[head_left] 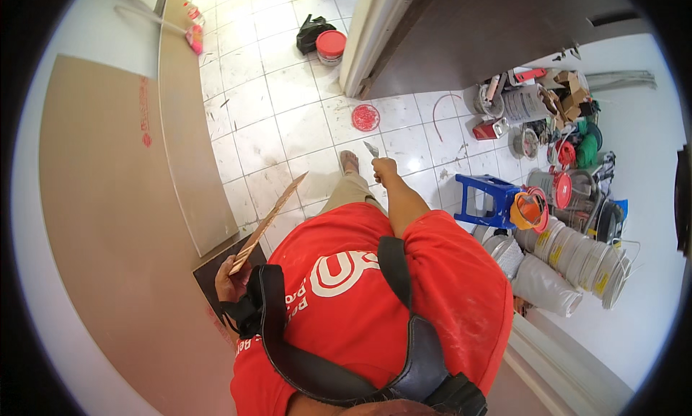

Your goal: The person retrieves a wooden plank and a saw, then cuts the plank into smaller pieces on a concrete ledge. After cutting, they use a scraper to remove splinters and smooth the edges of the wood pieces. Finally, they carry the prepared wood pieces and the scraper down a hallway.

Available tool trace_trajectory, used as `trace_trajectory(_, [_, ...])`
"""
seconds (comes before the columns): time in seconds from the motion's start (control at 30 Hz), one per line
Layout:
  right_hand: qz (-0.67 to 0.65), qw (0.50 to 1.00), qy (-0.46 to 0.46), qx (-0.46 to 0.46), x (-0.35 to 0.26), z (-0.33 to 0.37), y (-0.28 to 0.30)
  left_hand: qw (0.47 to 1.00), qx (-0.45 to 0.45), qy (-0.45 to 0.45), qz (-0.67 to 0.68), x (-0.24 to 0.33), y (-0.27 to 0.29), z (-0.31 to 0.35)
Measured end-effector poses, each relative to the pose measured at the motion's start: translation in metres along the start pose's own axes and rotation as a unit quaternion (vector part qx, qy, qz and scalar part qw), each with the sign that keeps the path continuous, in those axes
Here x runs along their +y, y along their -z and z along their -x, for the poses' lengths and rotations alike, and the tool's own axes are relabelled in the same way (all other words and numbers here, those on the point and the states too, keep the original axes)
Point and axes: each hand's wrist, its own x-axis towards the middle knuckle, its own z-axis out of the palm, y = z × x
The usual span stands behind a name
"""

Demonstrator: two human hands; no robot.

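My left hand (231,280) grips the near end of a thin brown board (268,223), seen nearly edge-on and narrowing to a far point. It sits beside the large brown panels at my left. My right hand (383,169) is stretched out ahead in a closed grip round a putty knife (371,149), its grey blade pointing away from me. Most of the knife's handle is hidden in the fist. Just beyond the blade, a round red lid (365,117) with pale smears lies on the tiles.
Tall brown panels (101,178) line the left. A dark door (476,34) stands ahead right. Along the right wall are a blue stool (484,200), stacked white buckets (577,257) and mixed tools. Further off, a red-lidded bucket (331,48) and black bag (311,34) rest on the tiles.
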Motion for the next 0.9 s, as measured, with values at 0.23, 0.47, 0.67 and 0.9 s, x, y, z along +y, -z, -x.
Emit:
trace_trajectory(0.23, [-0.119, 0.99, -0.067, 0.017, -0.035, -0.039, 0.035, 0.999, 0.016, 0.046, 0.003, -0.02, -0.033, -0.079])
trace_trajectory(0.47, [-0.181, 0.977, -0.093, 0.065, -0.039, -0.088, 0.082, 0.993, 0.003, 0.122, 0.0, 0.045, -0.099, -0.108])
trace_trajectory(0.67, [-0.251, 0.955, -0.043, 0.156, -0.06, -0.135, 0.169, 0.991, -0.071, 0.091, 0.073, 0.09, -0.157, -0.117])
trace_trajectory(0.9, [0.057, 0.925, 0.135, 0.352, -0.14, -0.147, 0.372, 0.994, -0.079, 0.076, -0.002, 0.102, -0.159, -0.158])
